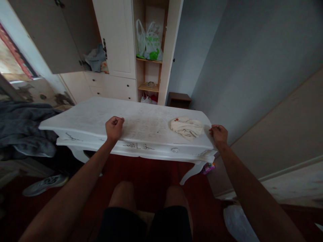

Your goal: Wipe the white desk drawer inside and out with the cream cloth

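My left hand is closed in a fist over the front part of a white table, with nothing showing in it. At the table's right end, my right hand has its fingers curled in by the edge; nothing can be seen between them. Just left of that hand lies a crumpled cream cloth with a small red mark. Grey smudges cover the middle of the tabletop, and a small dark speck lies near its front. Carved trim and a round knob decorate the table's front.
Behind the table stands a white wardrobe with open doors and plastic bags on a shelf. Dark grey fabric is heaped at left, above a shoe. A wall rises at right. A white bag is on the floor.
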A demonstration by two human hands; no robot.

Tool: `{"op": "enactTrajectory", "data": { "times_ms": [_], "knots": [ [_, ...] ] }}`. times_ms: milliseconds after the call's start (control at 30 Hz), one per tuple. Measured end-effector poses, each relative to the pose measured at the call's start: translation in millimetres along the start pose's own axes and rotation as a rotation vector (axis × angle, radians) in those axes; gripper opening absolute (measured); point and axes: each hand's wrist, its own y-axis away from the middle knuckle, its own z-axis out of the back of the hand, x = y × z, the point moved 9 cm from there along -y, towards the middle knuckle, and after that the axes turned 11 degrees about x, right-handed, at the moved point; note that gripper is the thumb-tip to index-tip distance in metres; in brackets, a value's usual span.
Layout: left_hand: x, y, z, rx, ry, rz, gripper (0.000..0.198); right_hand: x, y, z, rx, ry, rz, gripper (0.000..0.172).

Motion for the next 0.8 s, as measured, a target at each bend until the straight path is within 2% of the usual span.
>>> {"op": "enactTrajectory", "data": {
  "times_ms": [100, 233, 300, 433, 533, 667, 800],
  "knots": [
    [-1.1, 21.2, -2.6, 0.017, 0.127, 0.008, 0.023, 1.5, 0.2, -0.5, 0.003, 0.012, -0.015, 0.016],
    [-1.4, 67.0, -28.3, 0.182, 0.253, 0.045, 0.018, 3.2, 0.9, -0.3, 0.003, 0.03, -0.024, 0.009],
    [-0.6, 94.5, -50.0, 0.291, 0.28, 0.067, 0.019, 3.8, 1.4, -0.3, 0.0, 0.027, -0.019, 0.008],
    [1.8, 146.5, -109.2, 0.585, 0.4, 0.105, 0.023, 4.8, 1.9, -1.0, -0.003, 0.024, -0.009, 0.009],
    [8.4, 174.2, -150.1, 0.75, 0.486, 0.164, 0.022, 6.1, 1.0, -2.9, 0.014, 0.01, 0.009, 0.01],
    [26.2, 193.0, -190.0, 0.85, 0.484, 0.282, 0.021, 7.9, -0.3, -4.6, 0.036, -0.005, 0.021, 0.011],
    [49.8, 199.8, -213.3, 0.85, 0.32, 0.423, 0.019, 7.1, -1.1, -3.8, 0.023, -0.04, 0.001, 0.007]
  ]
}}
